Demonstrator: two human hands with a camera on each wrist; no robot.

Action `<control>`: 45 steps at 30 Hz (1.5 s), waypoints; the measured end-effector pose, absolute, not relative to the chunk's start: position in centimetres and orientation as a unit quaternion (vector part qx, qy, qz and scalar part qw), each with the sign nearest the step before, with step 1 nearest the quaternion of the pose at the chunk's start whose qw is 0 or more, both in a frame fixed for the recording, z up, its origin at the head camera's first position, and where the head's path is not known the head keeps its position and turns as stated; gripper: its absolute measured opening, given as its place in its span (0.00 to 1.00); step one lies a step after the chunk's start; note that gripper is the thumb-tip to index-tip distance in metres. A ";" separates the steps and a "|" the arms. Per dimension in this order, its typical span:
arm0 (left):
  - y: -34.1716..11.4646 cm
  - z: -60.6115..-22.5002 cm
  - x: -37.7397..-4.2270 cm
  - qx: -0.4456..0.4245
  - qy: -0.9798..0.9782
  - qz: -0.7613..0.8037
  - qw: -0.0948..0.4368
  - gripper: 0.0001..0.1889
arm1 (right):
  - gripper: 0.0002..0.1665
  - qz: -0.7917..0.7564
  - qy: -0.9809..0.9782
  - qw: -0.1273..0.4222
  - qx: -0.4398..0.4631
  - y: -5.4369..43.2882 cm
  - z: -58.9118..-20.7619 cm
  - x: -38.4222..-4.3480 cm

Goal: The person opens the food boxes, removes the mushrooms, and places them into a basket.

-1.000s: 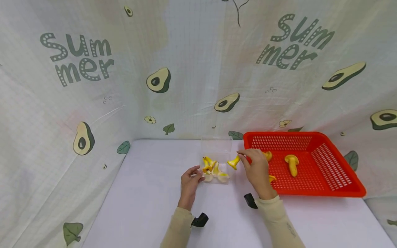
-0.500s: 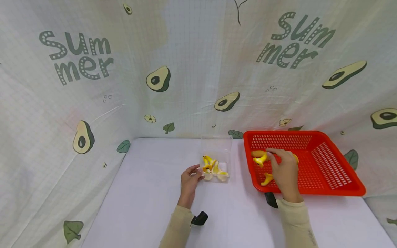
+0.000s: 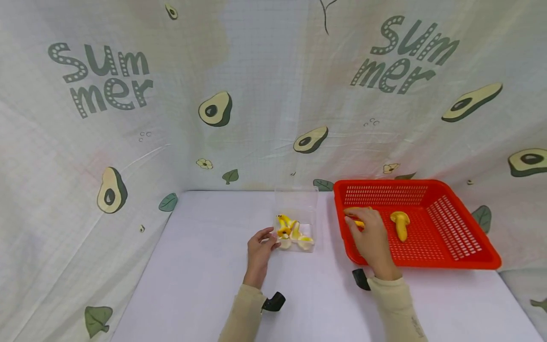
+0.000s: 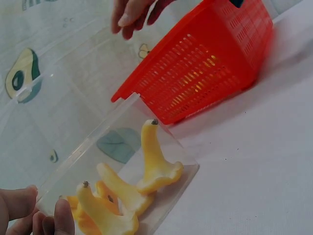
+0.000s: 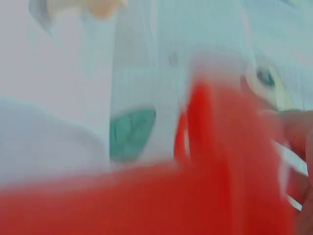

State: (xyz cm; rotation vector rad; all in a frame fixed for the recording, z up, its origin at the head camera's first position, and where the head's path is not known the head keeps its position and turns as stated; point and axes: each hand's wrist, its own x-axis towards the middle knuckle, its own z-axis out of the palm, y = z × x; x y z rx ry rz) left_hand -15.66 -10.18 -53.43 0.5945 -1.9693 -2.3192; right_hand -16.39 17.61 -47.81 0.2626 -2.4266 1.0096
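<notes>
My left hand (image 3: 259,251) pinches the near-left wall of a clear plastic box (image 4: 78,152), thumb on one side and fingers on the other. Inside the box stand several yellow mushrooms (image 4: 155,161) with pale stems, grouped toward its front and left. My right hand (image 3: 372,237) hovers over the left part of the red basket (image 3: 427,261), fingers loosely bent, with nothing visible between them in the left wrist view. Beneath its fingertips a yellow mushroom (image 3: 360,223) shows in part. The right wrist view is blurred, with the basket rim filling much of it.
Another mushroom (image 3: 400,225) lies alone near the middle of the basket. The box's clear lid (image 3: 296,197) stands raised at the back. A patterned cloth (image 3: 256,95) hangs behind the white table (image 3: 192,266).
My right hand carried a yellow mushroom from beside the box into the basket and let go of it there, then shifted back left. My left hand has stayed at the box.
</notes>
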 end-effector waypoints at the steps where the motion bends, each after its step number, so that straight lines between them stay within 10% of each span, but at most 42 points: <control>1: -10.2 -53.4 -15.7 0.191 -0.634 -0.749 0.021 0.18 | 0.15 0.370 -0.892 0.235 0.110 16.8 -47.8 -16.4; 45: -10.5 -53.3 -15.4 0.169 -0.610 -0.774 0.010 0.18 | 0.09 0.223 -0.921 0.053 0.314 4.8 -49.7 -21.1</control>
